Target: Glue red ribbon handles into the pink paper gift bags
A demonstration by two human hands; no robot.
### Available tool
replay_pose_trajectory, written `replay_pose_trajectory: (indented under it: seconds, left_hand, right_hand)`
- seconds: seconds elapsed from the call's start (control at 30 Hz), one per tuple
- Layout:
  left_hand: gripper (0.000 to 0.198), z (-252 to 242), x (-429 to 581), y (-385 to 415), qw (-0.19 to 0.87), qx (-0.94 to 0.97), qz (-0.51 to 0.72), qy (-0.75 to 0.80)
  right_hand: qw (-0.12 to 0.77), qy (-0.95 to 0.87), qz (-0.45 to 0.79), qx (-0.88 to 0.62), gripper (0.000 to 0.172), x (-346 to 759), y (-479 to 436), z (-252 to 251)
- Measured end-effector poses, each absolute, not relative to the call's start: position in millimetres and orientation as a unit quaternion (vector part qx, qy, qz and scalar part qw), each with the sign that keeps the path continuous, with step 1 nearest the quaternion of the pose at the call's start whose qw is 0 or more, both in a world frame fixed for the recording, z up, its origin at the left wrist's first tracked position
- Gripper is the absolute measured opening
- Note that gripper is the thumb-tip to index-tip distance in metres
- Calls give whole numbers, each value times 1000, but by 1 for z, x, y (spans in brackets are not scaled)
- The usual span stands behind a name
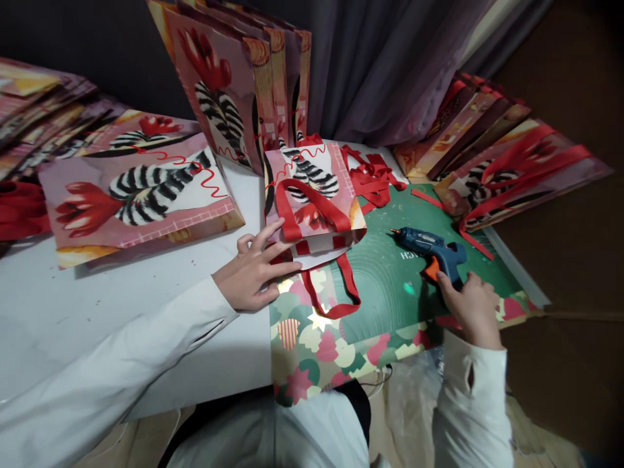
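Note:
My left hand lies with its fingers spread at the open end of a small paper gift bag. The bag is flat and printed with a red flower and zebra stripes. One red ribbon handle loops over its face; a second red ribbon handle hangs from the mouth toward me. My right hand is closed round the grip of a blue hot glue gun with an orange trigger. The gun's nozzle points left, over a green printed sheet. My fingers partly hide the grip.
Loose red ribbons are heaped behind the bag. A flat bag lies at left, with a stack of bags beyond. Several bags stand at the back; others with ribbons lean at right, near a brown cardboard surface.

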State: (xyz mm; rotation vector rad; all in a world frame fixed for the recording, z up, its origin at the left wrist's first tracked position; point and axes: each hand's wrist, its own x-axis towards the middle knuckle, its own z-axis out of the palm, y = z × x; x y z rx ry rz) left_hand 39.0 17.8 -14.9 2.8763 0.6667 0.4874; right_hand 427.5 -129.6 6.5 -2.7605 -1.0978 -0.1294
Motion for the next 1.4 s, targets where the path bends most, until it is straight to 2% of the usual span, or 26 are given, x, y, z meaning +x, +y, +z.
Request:
replay_pose_trajectory:
  seconds: [0.1,0.17,0.27,0.33,0.47,0.57,0.63,0.77,0.83,1.03,1.17,1.3,1.4]
  left_hand:
    - [51,-16,39,18,75,958,159,228]
    - [51,-17,39,19,72,958,159,228]
    - [51,-18,39,20,66,959,171,217]
    - [51,-18,38,20,57,960,175,212]
    - [52,-16,38,20,47,962,164,212]
    - [55,-15,38,19,54,961,158,218]
    - [56,-15,38,18,62,960,157,225]
    - [55,-14,38,17,63,959,154,230]
    - [53,-13,38,17,55,960,148,229]
    - [52,-13,37,17,38,960,151,230]
    - [52,-15,36,17,41,959,145,238]
    - [54,-17,34,17,29,961,146,233]
    - [56,-18,33,18,20,960,146,237]
  right_hand:
    - [21,-376,75,-923,56,465,-130,7]
    - [56,-381,141,-912,47,473,-125,14]
    - [195,-304,282,-889,39,468,-120,30]
    - [293,-219,360,-858,41,458,-125,38]
    - [456,-178,427,-760,47,435,-152,41]
    - [515,-229,464,-683,45,422,-175,37]
    - [492,-277,463,-683,43,416,-184,37]
    - [335,-441,405,-727,25,403,-173,41]
    - [289,-516,390,-705,18,392,-155,42]
    - [286,-668,326,-605,18,363,-96,37]
    - [281,-703,296,-583,15,357,-75,31]
    - [282,-712,317,-560,22,349,-65,27]
    - [270,-709,341,-555,21,341,-59,25]
